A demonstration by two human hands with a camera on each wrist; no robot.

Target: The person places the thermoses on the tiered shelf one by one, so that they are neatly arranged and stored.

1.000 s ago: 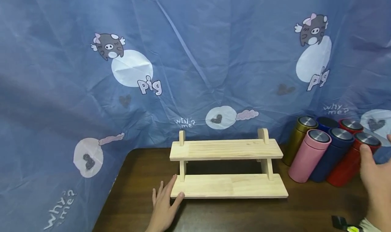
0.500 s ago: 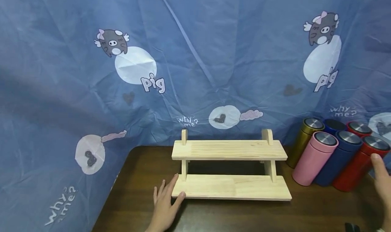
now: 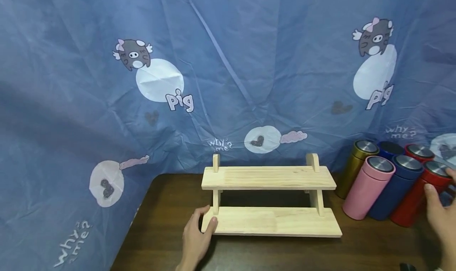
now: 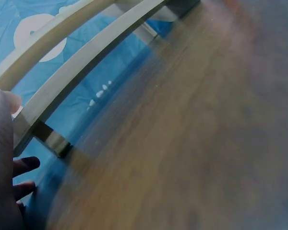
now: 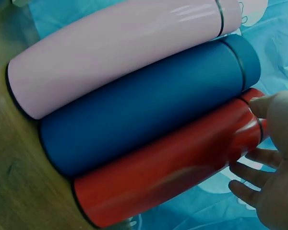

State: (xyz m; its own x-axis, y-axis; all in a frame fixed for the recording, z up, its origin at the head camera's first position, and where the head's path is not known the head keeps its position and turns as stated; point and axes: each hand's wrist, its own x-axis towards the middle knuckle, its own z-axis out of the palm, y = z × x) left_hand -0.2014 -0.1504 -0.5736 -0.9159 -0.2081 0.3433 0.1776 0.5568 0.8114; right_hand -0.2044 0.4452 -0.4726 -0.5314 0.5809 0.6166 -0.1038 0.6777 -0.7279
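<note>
Left hand point(image 3: 195, 239) pinches rack point(image 3: 278, 221) by its lower shelf's left end. Then front blue flask point(image 3: 395, 191), front red flask point(image 3: 409, 203) right beside it: likely rigid, slick, maybe heavy; grip round upper body. Right hand point(image 3: 443, 215) at its top, fingers spread, contact unclear.

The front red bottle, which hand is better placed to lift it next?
Probably the right hand: its thumb and fingers are about the upper end of the front red bottle. The left hand grips the left end of the wooden rack, farther away.
</note>
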